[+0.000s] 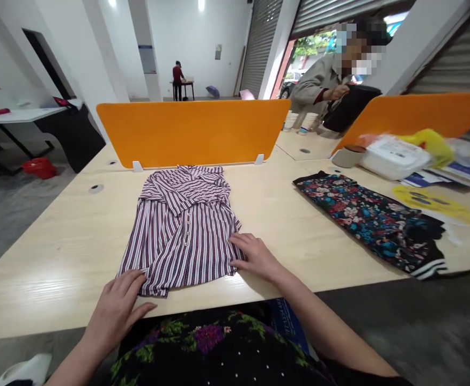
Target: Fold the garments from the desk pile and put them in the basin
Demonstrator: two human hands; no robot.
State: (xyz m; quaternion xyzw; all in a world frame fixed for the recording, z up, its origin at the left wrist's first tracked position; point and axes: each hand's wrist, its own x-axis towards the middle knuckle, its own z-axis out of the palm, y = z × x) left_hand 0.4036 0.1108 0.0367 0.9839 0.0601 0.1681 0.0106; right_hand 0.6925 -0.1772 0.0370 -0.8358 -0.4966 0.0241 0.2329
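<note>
A striped shirt [184, 225] in red, white and dark stripes lies folded on the pale wooden table [50, 257], its sleeves tucked across the chest. My left hand [116, 308] rests flat at the shirt's lower left hem, fingers stretched out and touching the cloth. My right hand [255, 256] lies flat on the shirt's lower right edge, fingers spread. Neither hand grips anything.
An orange divider panel [192, 131] stands behind the shirt. A dark floral garment [374, 222] lies to the right, with a white box [394, 155], yellow bags and papers beyond. A person [327, 86] sits past a second orange panel. Another person [177, 79] stands far back.
</note>
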